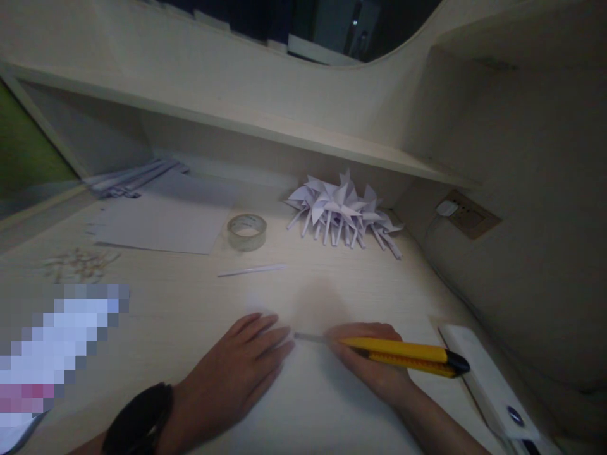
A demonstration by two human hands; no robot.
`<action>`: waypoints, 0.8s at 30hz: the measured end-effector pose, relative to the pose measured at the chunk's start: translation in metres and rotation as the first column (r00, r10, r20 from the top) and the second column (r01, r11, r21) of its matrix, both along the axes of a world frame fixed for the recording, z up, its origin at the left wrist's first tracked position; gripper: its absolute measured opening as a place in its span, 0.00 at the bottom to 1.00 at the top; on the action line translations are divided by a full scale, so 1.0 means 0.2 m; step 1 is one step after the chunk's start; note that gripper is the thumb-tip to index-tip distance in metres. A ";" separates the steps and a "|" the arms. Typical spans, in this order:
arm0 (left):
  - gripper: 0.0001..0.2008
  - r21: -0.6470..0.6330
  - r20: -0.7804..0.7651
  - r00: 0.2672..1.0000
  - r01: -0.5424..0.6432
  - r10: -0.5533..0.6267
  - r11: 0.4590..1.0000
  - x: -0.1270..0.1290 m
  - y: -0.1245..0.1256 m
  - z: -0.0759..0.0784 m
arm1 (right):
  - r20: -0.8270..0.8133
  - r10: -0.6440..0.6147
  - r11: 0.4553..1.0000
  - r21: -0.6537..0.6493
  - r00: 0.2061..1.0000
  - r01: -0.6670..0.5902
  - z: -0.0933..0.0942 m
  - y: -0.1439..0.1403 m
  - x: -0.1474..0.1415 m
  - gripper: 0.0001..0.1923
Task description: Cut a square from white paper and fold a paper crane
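My right hand is closed round a yellow utility knife, its blade pointing left, low over the pale desktop. My left hand lies flat with fingers stretched out, their tips close to the blade's end. A black watch is on that wrist. Whether a sheet of paper lies under the hands is hard to tell in the dim light. Beyond them rests a thin white strip, and behind it a roll of clear tape. Several white paper pinwheels are heaped at the back right.
White paper sheets and rolled paper sticks lie at the back left. In front is a pile of small thin bits. A blurred-out device is at left. A white power strip stands at right, below a wall socket.
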State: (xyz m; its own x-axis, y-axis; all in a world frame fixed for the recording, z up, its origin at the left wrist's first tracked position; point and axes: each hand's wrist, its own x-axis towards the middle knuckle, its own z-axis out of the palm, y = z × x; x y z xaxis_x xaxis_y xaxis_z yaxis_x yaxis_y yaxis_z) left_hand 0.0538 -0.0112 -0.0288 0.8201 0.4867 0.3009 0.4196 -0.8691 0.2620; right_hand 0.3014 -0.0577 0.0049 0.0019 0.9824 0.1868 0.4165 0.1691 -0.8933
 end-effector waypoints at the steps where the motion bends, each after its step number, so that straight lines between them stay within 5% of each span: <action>1: 0.18 0.003 -0.002 1.000 -0.001 0.001 1.000 0.00 0.00 0.00 | 0.012 0.003 1.000 0.004 1.000 -0.003 0.00 0.00 0.00 0.05; 9: 0.18 0.030 -0.031 0.999 -0.010 0.011 0.999 -0.01 0.00 -0.02 | 0.168 -0.024 0.998 0.054 0.986 0.015 -0.01 -0.01 0.00 0.03; 24: 0.17 0.065 -0.072 0.997 -0.010 0.015 0.998 -0.01 0.00 -0.01 | 0.189 0.006 1.000 0.023 0.982 -0.011 -0.01 -0.02 0.00 0.05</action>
